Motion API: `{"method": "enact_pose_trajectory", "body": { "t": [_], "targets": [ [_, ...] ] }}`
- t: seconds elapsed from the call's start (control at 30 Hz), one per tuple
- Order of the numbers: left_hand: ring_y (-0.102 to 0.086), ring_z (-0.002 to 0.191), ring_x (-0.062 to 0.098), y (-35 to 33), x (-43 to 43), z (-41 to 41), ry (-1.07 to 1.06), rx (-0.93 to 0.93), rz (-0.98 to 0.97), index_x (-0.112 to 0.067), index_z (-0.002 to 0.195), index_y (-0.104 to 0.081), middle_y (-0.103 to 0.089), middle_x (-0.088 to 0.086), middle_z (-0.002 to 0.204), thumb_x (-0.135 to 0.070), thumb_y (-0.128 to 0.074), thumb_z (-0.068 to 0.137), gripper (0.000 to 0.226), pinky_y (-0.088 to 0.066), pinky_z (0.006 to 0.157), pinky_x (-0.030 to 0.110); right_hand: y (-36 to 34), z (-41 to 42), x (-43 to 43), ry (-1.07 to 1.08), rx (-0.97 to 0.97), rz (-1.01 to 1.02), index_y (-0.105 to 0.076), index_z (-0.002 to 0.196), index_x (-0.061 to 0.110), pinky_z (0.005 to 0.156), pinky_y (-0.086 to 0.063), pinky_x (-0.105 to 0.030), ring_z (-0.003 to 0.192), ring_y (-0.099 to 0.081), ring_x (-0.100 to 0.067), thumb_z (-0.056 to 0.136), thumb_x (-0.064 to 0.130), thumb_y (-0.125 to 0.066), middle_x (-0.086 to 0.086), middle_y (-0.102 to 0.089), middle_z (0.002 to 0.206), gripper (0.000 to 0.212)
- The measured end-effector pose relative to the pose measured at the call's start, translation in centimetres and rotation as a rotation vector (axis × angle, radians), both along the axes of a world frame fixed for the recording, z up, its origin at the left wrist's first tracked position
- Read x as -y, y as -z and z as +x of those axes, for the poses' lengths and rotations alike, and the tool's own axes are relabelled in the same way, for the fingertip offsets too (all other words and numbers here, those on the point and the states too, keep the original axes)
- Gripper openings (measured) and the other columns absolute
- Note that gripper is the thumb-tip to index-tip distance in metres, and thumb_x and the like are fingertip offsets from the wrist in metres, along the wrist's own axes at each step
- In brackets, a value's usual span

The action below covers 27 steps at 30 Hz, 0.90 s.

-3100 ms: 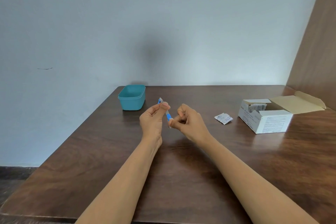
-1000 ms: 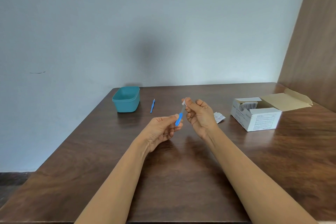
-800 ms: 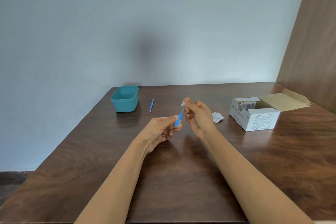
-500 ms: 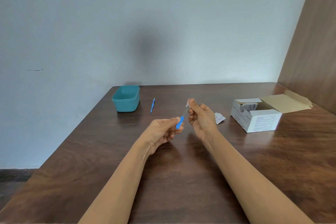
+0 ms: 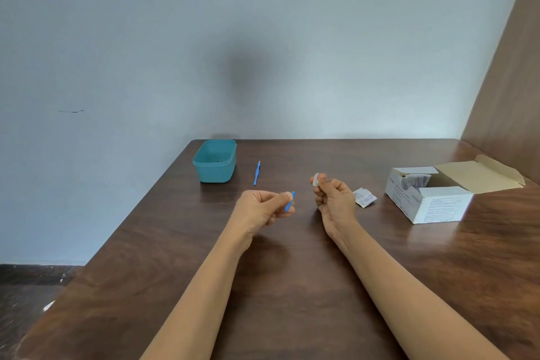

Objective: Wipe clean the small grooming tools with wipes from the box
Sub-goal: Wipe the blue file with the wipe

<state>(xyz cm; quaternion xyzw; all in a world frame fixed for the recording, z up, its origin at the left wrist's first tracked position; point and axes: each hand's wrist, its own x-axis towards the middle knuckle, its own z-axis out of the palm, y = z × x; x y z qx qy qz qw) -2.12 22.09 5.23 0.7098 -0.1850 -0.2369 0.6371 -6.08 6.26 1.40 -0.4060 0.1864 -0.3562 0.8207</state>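
My left hand point(image 5: 263, 209) pinches a small blue-handled grooming tool point(image 5: 290, 202) between thumb and fingers above the table's middle. My right hand point(image 5: 331, 199) holds a small white wipe point(image 5: 316, 179) at its fingertips, a short gap to the right of the tool. A second blue grooming tool point(image 5: 256, 173) lies on the table beside the teal tub point(image 5: 214, 165). The open white box of wipes point(image 5: 428, 196) stands at the right, with packets showing in its opening.
A torn white wipe wrapper point(image 5: 364, 197) lies between my right hand and the box. The brown wooden table point(image 5: 292, 286) meets a wooden panel at the right. The table's left edge drops to the floor.
The wipe in my right hand has slid off the tip of the tool and the two hands have drawn apart. My left hand has lowered the tool slightly.
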Motion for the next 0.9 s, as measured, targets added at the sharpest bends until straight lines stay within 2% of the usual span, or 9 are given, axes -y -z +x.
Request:
{"method": "enact_pose_trajectory", "body": {
  "t": [0.1,0.17,0.23,0.33,0.4,0.53,0.7,0.8,0.9],
  "targets": [
    [-0.065,0.058,-0.001,-1.5,-1.5,2.1,-0.143,0.318,0.112,-0.015,0.074,-0.076,-0.074,-0.003,0.07,-0.03,-0.07,0.082,0.018,-0.042,0.055,0.009,-0.1,0.8,-0.5,-0.032,-0.046,-0.184,-0.039,0.073,0.02,0.053,-0.035,-0.018,0.057,-0.051,-0.006,0.086,0.014,-0.068,-0.005,-0.069,0.073,0.032],
    [-0.062,0.06,0.005,-2.5,-2.6,4.2,-0.293,0.544,0.298,-0.021,0.065,-0.073,-0.069,-0.01,0.063,-0.038,-0.067,0.08,0.023,-0.044,0.058,0.022,-0.2,1.4,-0.9,-0.08,-0.085,-0.299,-0.041,0.073,0.019,0.054,-0.035,-0.019,0.06,-0.053,-0.008,0.086,0.014,-0.069,-0.004,-0.067,0.069,0.031],
    [-0.059,0.069,0.014,-3.5,-3.5,6.3,-0.437,0.687,0.445,-0.022,0.062,-0.069,-0.066,-0.009,0.066,-0.04,-0.064,0.079,0.025,-0.039,0.059,0.026,-0.4,2.3,-1.1,-0.091,-0.104,-0.344,-0.042,0.073,0.017,0.053,-0.036,-0.016,0.064,-0.056,-0.011,0.086,0.011,-0.068,-0.001,-0.065,0.063,0.03],
    [-0.062,0.083,0.024,-4.9,-4.1,9.6,-0.574,0.788,0.588,-0.02,0.078,-0.071,-0.069,0.002,0.087,-0.033,-0.064,0.08,0.016,-0.038,0.062,0.028,-0.5,4.0,-1.1,-0.021,-0.134,-0.378,-0.044,0.072,0.014,0.053,-0.04,-0.012,0.062,-0.056,-0.012,0.086,0.01,-0.068,-0.011,-0.062,0.07,0.028],
    [-0.061,0.081,0.025,-5.6,-4.1,11.8,-0.607,0.847,0.71,-0.015,0.087,-0.071,-0.069,0.007,0.09,-0.03,-0.064,0.08,0.019,-0.039,0.061,0.029,-0.4,5.1,-1.1,0.017,-0.168,-0.423,-0.045,0.073,0.013,0.056,-0.043,-0.012,0.062,-0.057,-0.012,0.085,0.01,-0.068,-0.009,-0.063,0.068,0.027],
    [-0.06,0.08,0.026,-6.5,-3.3,15.3,-0.545,0.974,0.977,-0.007,0.082,-0.061,-0.066,0.01,0.089,-0.027,-0.065,0.08,0.021,-0.04,0.061,0.028,0.2,6.4,-0.9,0.017,-0.222,-0.519,-0.044,0.07,0.014,0.071,-0.048,-0.027,0.062,-0.058,-0.013,0.083,0.01,-0.07,-0.01,-0.065,0.068,0.029],
    [-0.063,0.087,0.023,-6.6,-1.5,18.1,-0.369,1.068,1.253,-0.012,0.091,-0.06,-0.05,0.002,0.081,-0.026,-0.066,0.084,0.017,-0.036,0.064,0.028,0.8,6.9,-0.2,0.015,-0.24,-0.543,-0.046,0.071,0.011,0.073,-0.047,-0.029,0.062,-0.056,-0.013,0.082,0.012,-0.071,-0.008,-0.06,0.064,0.027],
    [-0.064,0.087,0.021,-5.8,-0.3,19.4,-0.262,1.095,1.353,-0.017,0.085,-0.053,-0.041,-0.002,0.07,-0.024,-0.069,0.081,0.019,-0.035,0.063,0.027,1.1,7.3,0.1,-0.003,-0.24,-0.549,-0.047,0.071,0.012,0.073,-0.046,-0.031,0.062,-0.056,-0.014,0.081,0.014,-0.072,-0.013,-0.059,0.067,0.028],
    [-0.053,0.068,0.015,-4.8,0.5,20.3,-0.211,1.103,1.423,-0.016,0.074,-0.044,-0.038,-0.003,0.068,-0.02,-0.069,0.08,0.026,-0.027,0.053,0.023,1.2,7.4,0.2,-0.005,-0.245,-0.554,-0.048,0.071,0.011,0.072,-0.046,-0.03,0.062,-0.055,-0.014,0.081,0.016,-0.073,-0.014,-0.06,0.067,0.027]
  ]
}}
